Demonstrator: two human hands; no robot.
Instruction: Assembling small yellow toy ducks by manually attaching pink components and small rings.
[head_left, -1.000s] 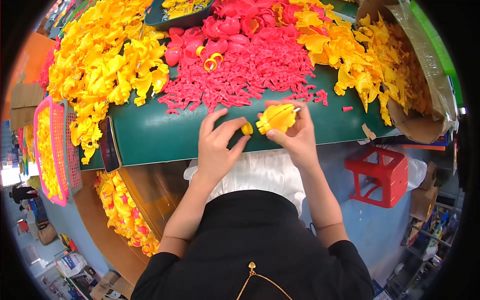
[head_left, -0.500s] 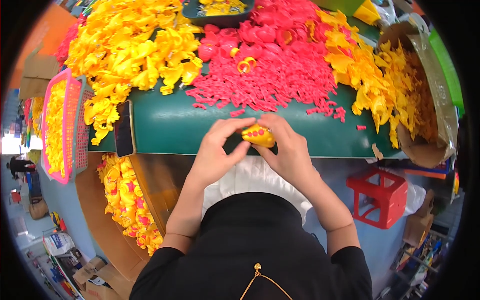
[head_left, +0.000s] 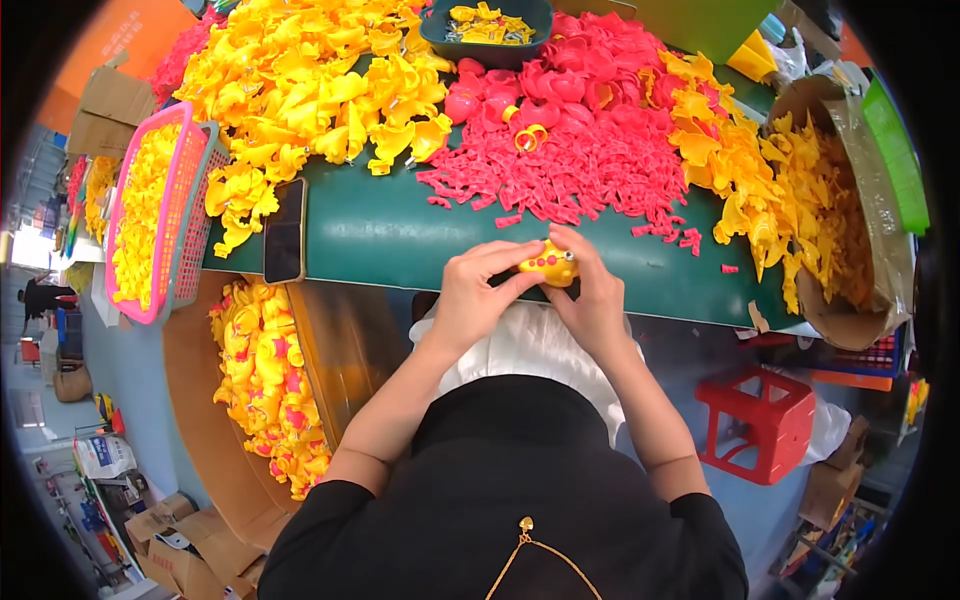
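Green table [head_left: 390, 238], near edge. Our left hand [head_left: 478, 297] and right hand [head_left: 594, 302] pinch one yellow toy [head_left: 546, 263], its length bridging both.

Yellow and red on green
The small piece [head_left: 545, 262] I held was yellow with a row of red dots. My tabletop [head_left: 400, 240] was dark green, under a heap of yellow parts [head_left: 300, 85] to my left and pinkish-red strips [head_left: 570, 170] in the middle. My phone [head_left: 285, 232] showed black with a pale gold edge; the pink basket [head_left: 176, 200] and the grey basket [head_left: 200, 220] had a grid pattern. The finished-looking pieces [head_left: 270, 390] in the brown box [head_left: 195, 400] mixed yellow with pinkish red. I wore a black top [head_left: 570, 480] and gold chain [head_left: 526, 524], and the stool [head_left: 790, 425] was red
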